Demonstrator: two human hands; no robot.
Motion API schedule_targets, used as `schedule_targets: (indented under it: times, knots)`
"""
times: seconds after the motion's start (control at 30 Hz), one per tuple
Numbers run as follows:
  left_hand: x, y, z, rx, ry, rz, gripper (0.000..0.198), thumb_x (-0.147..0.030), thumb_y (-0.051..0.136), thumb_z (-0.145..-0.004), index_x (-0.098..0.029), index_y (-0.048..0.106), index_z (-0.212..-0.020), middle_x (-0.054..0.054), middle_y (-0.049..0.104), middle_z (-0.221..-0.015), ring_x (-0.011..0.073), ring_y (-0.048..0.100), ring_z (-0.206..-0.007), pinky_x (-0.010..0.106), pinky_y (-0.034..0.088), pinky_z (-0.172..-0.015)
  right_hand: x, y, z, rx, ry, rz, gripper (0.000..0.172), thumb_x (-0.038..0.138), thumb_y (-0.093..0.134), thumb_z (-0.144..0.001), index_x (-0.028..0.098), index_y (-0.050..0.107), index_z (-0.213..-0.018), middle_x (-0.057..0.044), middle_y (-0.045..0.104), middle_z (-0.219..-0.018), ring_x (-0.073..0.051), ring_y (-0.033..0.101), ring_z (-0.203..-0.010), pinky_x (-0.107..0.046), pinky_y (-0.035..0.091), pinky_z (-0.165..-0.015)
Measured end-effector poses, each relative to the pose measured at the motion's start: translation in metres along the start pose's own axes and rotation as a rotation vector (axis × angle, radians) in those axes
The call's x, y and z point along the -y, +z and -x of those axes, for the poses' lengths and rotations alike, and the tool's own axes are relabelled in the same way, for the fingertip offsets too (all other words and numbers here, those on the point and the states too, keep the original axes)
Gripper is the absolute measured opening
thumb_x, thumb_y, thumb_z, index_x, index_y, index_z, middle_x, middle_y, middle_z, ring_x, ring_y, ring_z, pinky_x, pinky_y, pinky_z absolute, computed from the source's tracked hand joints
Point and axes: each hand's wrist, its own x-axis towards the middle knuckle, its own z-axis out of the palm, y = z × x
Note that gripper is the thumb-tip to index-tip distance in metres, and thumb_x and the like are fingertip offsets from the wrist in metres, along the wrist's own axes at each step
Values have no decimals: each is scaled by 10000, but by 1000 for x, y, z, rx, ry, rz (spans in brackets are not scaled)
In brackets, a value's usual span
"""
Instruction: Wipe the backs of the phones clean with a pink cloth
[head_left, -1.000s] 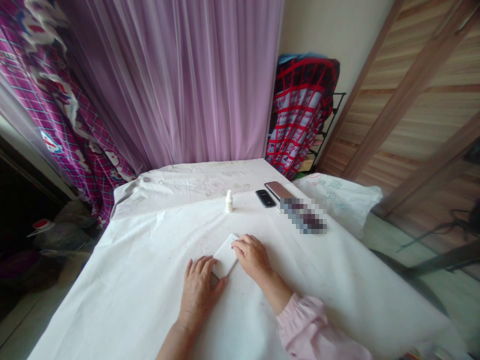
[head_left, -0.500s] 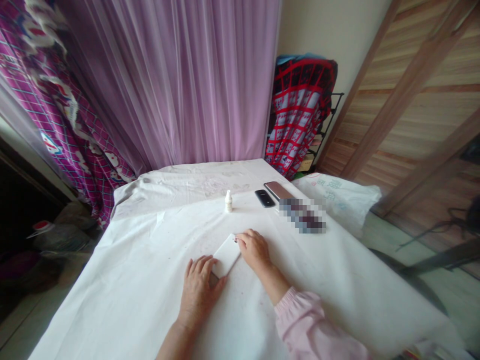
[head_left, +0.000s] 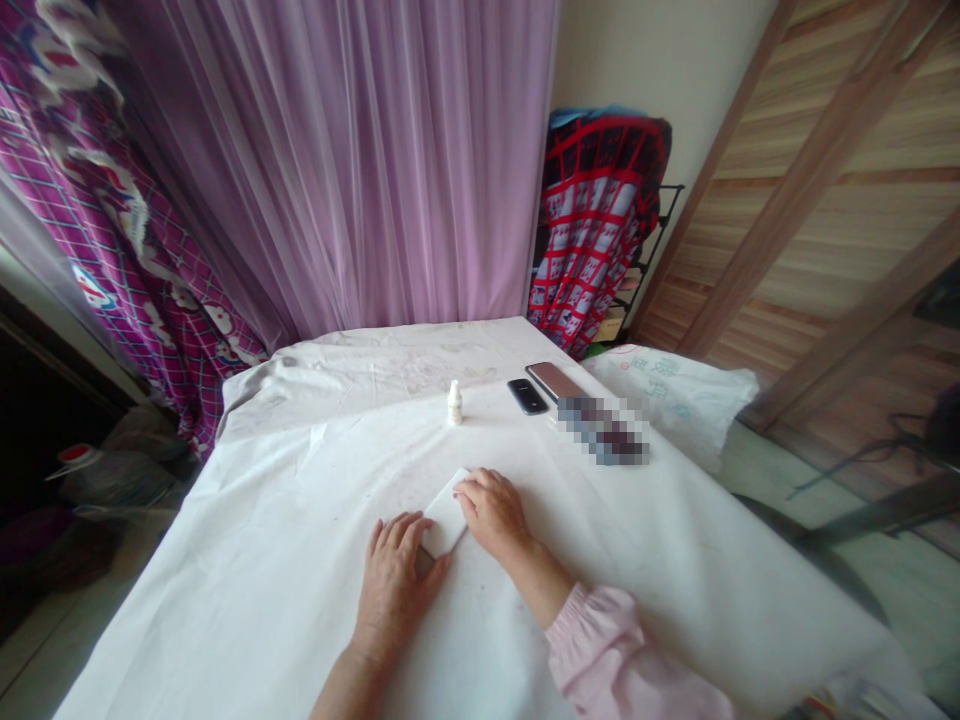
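A white phone (head_left: 444,527) lies slanted on the white cloth, a dark strip showing along its near edge. My left hand (head_left: 395,568) holds its lower left end, fingers on the left edge and thumb at the near corner. My right hand (head_left: 493,508) rests on the upper right part of the phone, its fingers bent together and the tips pressed on the white face. Whether anything small is pinched in those fingers is hidden. Beyond both hands stands a small white dropper bottle (head_left: 454,404).
Farther right lie a small dark phone (head_left: 526,396) and a larger phone with a brownish back (head_left: 553,380), beside a blurred-out patch. The white-covered table (head_left: 247,600) ends at a purple curtain (head_left: 397,180). A white plastic bag (head_left: 675,390) hangs past the right edge.
My right hand has slid slightly left and down over the phone, from its upper right corner onto its face. The left hand keeps its hold.
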Motion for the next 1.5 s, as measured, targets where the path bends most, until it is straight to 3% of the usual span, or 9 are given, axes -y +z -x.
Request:
schedule_targets:
  times: [0.2, 0.83, 1.5]
  knots:
    - [0, 0, 0, -2, -2, -1, 329, -332, 626, -799, -228, 579, -1107, 110, 642, -1178, 290, 589, -1105, 535, 361, -1029, 0, 1, -3, 14, -14, -20, 209, 233, 500, -926, 265, 707, -928, -28, 660, -948, -165, 560, -922, -257, 380, -822]
    - [-1, -3, -2, 14, 3, -1, 308, -333, 622, -802, -225, 587, -1089, 110, 648, -1180, 292, 595, -1102, 534, 364, -1025, -9, -1, -23, 8, 171, 53, 217, 252, 501, -927, 266, 717, -926, -42, 653, -951, -168, 567, -885, -259, 389, -768]
    - [-2, -2, -1, 11, -19, -12, 301, -313, 623, -800, -234, 587, -1088, 101, 646, -1171, 285, 587, -1102, 547, 344, -1033, -2, 2, -10, 16, -1, -12, 203, 238, 527, -913, 290, 720, -950, -26, 661, -959, -163, 558, -926, -252, 393, -816]
